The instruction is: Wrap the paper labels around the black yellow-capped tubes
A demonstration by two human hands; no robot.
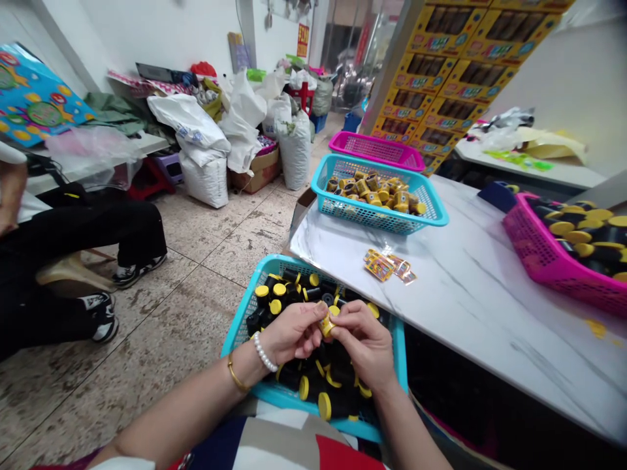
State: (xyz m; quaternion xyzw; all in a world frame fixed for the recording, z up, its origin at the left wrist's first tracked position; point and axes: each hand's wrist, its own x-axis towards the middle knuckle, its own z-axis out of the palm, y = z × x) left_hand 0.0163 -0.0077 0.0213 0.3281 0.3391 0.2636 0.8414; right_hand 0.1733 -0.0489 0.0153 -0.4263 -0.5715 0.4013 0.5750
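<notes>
My left hand (300,329) and my right hand (365,336) meet over a turquoise basket (238,320) on my lap. Between their fingertips is a small canister (327,324) with a yellow lid and a yellow printed wrapper; both hands are closed on it. Black canisters with yellow lids (337,395) fill the basket beneath. On the marble-patterned table just beyond lies a small pile of flat printed wrappers (379,265).
A second turquoise basket (431,219) on the table (470,261) holds wrapped yellow canisters. Pink baskets stand behind it (377,149) and at right (553,267). Stacked yellow boxes (441,72) rise behind. White sacks (200,153) line the floor; a seated person's legs (83,241) are at left.
</notes>
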